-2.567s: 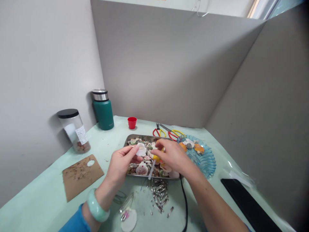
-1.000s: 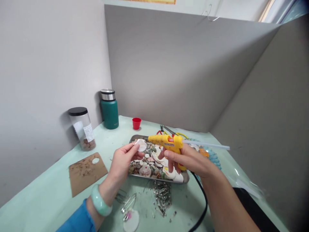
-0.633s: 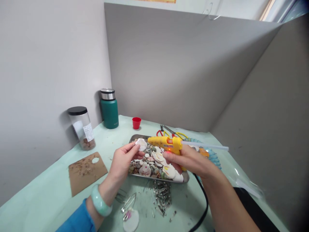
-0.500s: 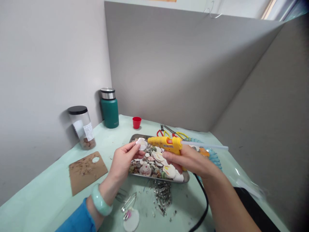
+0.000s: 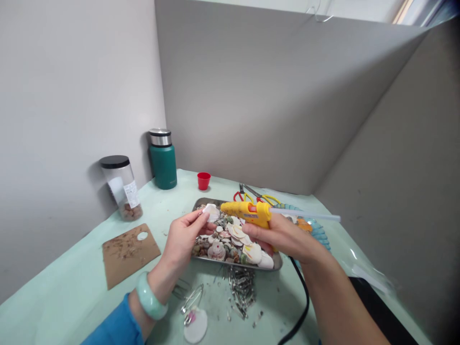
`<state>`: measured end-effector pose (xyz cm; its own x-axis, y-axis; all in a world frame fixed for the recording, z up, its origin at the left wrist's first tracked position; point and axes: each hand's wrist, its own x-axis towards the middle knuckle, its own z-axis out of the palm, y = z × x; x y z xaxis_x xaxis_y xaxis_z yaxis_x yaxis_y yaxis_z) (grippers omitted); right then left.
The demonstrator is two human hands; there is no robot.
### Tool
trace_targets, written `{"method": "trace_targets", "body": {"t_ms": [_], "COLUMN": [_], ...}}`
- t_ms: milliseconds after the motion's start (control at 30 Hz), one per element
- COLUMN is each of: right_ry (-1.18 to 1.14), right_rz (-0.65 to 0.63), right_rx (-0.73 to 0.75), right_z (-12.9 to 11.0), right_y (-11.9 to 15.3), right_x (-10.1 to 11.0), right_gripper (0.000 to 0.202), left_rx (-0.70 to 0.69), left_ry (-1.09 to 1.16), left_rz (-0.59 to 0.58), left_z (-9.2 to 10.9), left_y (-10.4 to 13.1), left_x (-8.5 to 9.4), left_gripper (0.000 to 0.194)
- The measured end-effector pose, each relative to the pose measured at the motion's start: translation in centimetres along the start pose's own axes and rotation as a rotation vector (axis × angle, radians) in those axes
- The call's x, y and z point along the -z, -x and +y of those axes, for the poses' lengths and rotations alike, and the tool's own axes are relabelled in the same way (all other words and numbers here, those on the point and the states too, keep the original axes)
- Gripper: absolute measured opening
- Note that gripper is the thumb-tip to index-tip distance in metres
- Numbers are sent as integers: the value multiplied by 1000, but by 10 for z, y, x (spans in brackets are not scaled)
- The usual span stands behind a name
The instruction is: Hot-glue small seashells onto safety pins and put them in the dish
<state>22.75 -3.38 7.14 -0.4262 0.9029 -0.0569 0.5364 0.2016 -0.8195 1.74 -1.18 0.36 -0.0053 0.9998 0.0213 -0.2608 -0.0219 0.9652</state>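
Between the thumb and fingers of my left hand (image 5: 187, 235) is a white shell (image 5: 211, 212), held over the left part of a metal tray (image 5: 276, 264). My right hand (image 5: 278, 234) is closed round the handle of a yellow hot glue gun (image 5: 246, 212), its nozzle pointing left, close beside the shell. A long translucent glue stick (image 5: 309, 215) sticks out of its back end. Shells and small stones (image 5: 230, 239) fill the tray below both hands. Whether the nozzle touches the shell, I cannot tell.
Safety pins (image 5: 242, 290) lie in a pile before the tray, near a white disc (image 5: 196, 327) with a pin on it. Brown cardboard (image 5: 131, 256), a jar (image 5: 122, 189), a green bottle (image 5: 163, 163) and a red cup (image 5: 203, 181) stand left; scissors (image 5: 269, 199) behind. A black cord (image 5: 302, 306) runs right.
The view has tilted very slightly. Both hands keep the same hold, with the glue gun's nozzle still next to the shell.
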Motion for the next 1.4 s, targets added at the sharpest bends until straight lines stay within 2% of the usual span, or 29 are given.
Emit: {"method": "trace_targets", "body": {"t_ms": [367,567,1400], "right_ry": [-7,23,57], "right_rz": [17,-49,-29], "right_rx": [-1,-19,-36], "right_z": [1,1,2], "right_y": [-1,-1,-1], "right_x": [0,1,2], "right_gripper": [40,42,44], "left_rx": [20,20,25], "left_ry": [12,19,42], "left_rz": [19,5,-4], "left_z": [1,-1,-2], "left_y": [0,-1,-2], "left_x": [-1,0,0], "left_gripper": [39,38,39]}}
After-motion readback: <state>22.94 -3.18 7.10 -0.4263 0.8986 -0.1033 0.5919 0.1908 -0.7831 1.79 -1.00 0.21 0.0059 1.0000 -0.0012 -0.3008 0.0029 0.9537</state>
